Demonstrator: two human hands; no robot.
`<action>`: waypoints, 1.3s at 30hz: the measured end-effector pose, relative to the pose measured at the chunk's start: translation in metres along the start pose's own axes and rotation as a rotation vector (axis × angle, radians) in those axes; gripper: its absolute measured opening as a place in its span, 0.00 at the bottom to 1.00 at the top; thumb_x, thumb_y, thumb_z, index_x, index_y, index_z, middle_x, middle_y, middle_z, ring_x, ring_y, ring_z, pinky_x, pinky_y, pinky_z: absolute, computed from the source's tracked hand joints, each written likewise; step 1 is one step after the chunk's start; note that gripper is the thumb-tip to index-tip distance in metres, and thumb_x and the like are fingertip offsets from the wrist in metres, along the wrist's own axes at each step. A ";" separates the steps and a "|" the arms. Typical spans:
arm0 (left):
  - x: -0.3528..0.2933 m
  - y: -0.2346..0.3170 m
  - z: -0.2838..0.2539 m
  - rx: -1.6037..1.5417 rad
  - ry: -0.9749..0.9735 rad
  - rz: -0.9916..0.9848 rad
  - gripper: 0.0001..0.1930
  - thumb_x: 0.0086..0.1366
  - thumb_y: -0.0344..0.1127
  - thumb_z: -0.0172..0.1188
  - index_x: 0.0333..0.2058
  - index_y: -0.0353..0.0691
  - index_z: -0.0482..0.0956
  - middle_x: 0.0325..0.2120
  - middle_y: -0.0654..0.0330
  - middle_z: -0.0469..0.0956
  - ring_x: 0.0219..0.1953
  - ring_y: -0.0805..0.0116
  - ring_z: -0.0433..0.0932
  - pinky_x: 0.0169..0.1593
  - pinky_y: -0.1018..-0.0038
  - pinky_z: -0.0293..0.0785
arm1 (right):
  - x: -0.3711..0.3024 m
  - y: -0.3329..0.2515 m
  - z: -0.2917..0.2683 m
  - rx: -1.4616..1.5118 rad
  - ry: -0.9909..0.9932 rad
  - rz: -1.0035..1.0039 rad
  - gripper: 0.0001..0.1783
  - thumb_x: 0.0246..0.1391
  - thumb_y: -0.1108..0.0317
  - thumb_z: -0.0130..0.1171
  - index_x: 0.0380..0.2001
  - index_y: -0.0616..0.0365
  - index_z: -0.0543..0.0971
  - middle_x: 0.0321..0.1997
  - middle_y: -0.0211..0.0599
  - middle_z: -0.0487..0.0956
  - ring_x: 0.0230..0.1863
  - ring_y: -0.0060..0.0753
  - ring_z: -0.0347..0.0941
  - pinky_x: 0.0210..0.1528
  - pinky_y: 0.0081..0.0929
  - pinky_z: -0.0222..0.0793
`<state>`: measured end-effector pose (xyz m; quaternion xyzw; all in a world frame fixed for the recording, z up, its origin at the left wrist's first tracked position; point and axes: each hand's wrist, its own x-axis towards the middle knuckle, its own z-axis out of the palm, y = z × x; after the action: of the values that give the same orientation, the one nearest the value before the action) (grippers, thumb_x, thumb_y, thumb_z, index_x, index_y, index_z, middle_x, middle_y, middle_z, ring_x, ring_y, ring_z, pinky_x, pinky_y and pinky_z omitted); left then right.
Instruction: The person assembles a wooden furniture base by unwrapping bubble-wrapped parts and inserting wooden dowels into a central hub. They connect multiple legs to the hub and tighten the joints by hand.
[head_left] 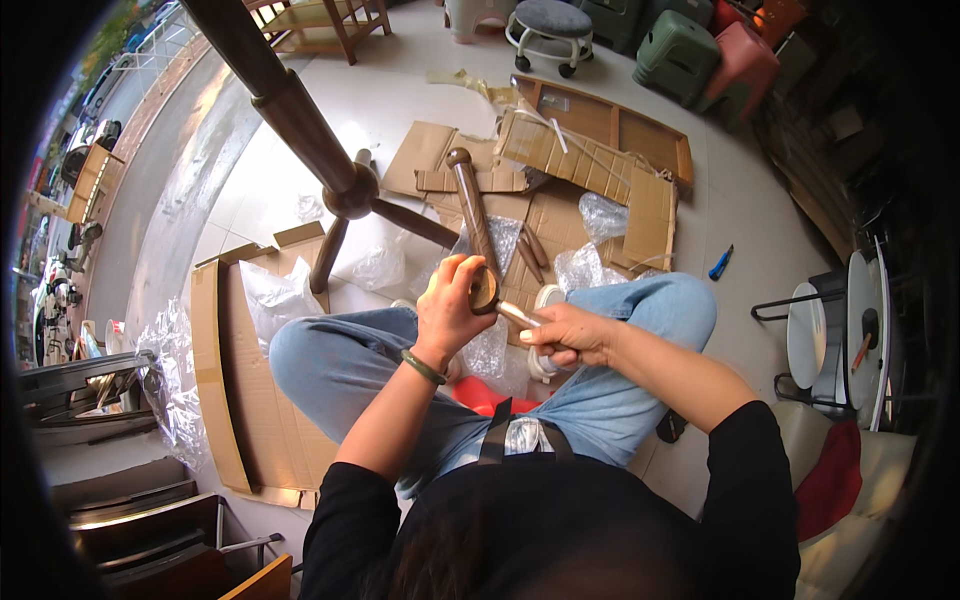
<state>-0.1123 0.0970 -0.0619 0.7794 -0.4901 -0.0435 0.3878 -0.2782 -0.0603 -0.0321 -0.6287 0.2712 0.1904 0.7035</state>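
Observation:
Between my knees, my left hand [449, 312] is wrapped around the near end of a brown wooden pole [470, 205], at its round hub [484, 290]. The pole slants away from me over the cardboard, with a ball shape at its far end. My right hand [572, 336] is closed on a slim, shiny, tapered rod [515, 314] whose tip meets the side of the hub. Whether the tip sits inside the hub, I cannot tell. Several loose turned wooden legs [532, 250] lie beyond my hands, beside bubble wrap [490, 345].
A dark wooden pole stand [350, 190] on splayed legs rises at the far left. Flattened cardboard [550, 215] and an open carton [215, 370] lie around me. A blue-handled cutter [721, 262] rests on the floor at right. Plastic stools [678, 55] and a wheeled stool [550, 30] stand far off.

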 end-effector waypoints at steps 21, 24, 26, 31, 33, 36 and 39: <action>-0.004 0.002 -0.002 0.012 0.040 -0.004 0.39 0.36 0.34 0.74 0.51 0.47 0.70 0.47 0.58 0.70 0.46 0.56 0.76 0.45 0.65 0.77 | -0.008 0.006 0.034 -0.898 0.453 -0.464 0.20 0.55 0.59 0.63 0.47 0.56 0.72 0.25 0.31 0.73 0.19 0.21 0.72 0.16 0.27 0.66; -0.004 0.002 0.000 0.009 0.033 -0.018 0.38 0.36 0.35 0.74 0.51 0.48 0.70 0.48 0.58 0.70 0.47 0.55 0.76 0.45 0.64 0.77 | -0.013 0.007 0.043 -1.295 0.686 -0.594 0.20 0.57 0.56 0.61 0.48 0.54 0.73 0.25 0.30 0.73 0.16 0.19 0.68 0.14 0.22 0.62; -0.004 0.001 0.001 0.018 0.029 -0.018 0.38 0.37 0.36 0.74 0.52 0.50 0.70 0.48 0.59 0.70 0.47 0.55 0.75 0.46 0.63 0.76 | -0.007 0.004 0.032 -0.869 0.451 -0.465 0.20 0.58 0.54 0.60 0.48 0.52 0.73 0.24 0.30 0.72 0.14 0.18 0.65 0.12 0.19 0.58; -0.003 -0.002 0.000 -0.002 0.029 -0.035 0.39 0.37 0.36 0.74 0.52 0.47 0.69 0.49 0.58 0.70 0.48 0.53 0.75 0.46 0.63 0.76 | 0.009 0.002 -0.001 0.572 -0.166 0.189 0.18 0.62 0.50 0.55 0.45 0.50 0.74 0.24 0.33 0.75 0.12 0.13 0.60 0.09 0.12 0.48; -0.004 -0.001 0.000 0.003 0.010 -0.057 0.39 0.37 0.36 0.74 0.53 0.47 0.69 0.49 0.57 0.69 0.48 0.53 0.75 0.46 0.63 0.76 | 0.004 0.005 0.004 0.436 -0.097 0.178 0.18 0.61 0.51 0.56 0.43 0.53 0.73 0.29 0.40 0.78 0.16 0.23 0.69 0.12 0.21 0.59; -0.006 0.003 0.000 0.018 0.045 -0.020 0.40 0.37 0.34 0.75 0.53 0.46 0.69 0.48 0.57 0.70 0.47 0.55 0.76 0.46 0.64 0.76 | -0.013 0.011 0.027 -1.167 0.616 -0.669 0.20 0.57 0.53 0.59 0.44 0.56 0.72 0.30 0.44 0.78 0.23 0.39 0.76 0.21 0.34 0.70; -0.007 0.004 0.002 0.036 0.056 -0.029 0.41 0.36 0.33 0.75 0.54 0.45 0.68 0.49 0.56 0.69 0.48 0.53 0.75 0.47 0.64 0.76 | -0.016 0.009 0.035 -1.195 0.657 -0.689 0.20 0.54 0.56 0.62 0.44 0.55 0.73 0.26 0.44 0.76 0.23 0.43 0.75 0.25 0.37 0.70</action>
<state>-0.1195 0.1006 -0.0632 0.7941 -0.4685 -0.0182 0.3867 -0.2911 -0.0231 -0.0272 -0.9759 0.1061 -0.1221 0.1467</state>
